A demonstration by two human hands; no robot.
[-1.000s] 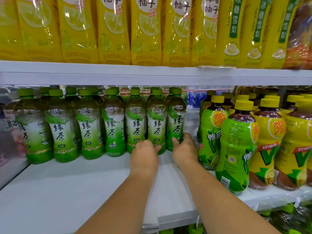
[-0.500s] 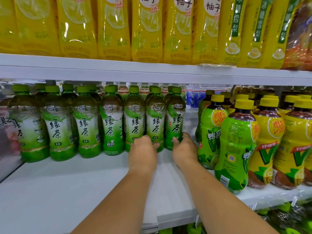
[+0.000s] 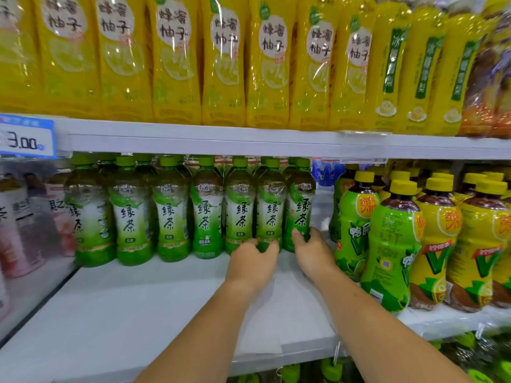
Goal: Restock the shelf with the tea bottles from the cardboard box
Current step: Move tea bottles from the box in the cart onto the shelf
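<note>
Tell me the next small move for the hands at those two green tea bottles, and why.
Probably let go and draw both hands back. The left hand and right hand sit at the bases of the two rightmost green tea bottles, which stand upright in line with the row, and bare shelf in front awaits more.

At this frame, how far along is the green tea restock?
Done: a row of green-capped green tea bottles stands upright at the back of the white middle shelf. In hand: the left hand and right hand grip the bases of the two rightmost bottles. Left: the shelf's front is bare; the cardboard box is out of view.
</note>
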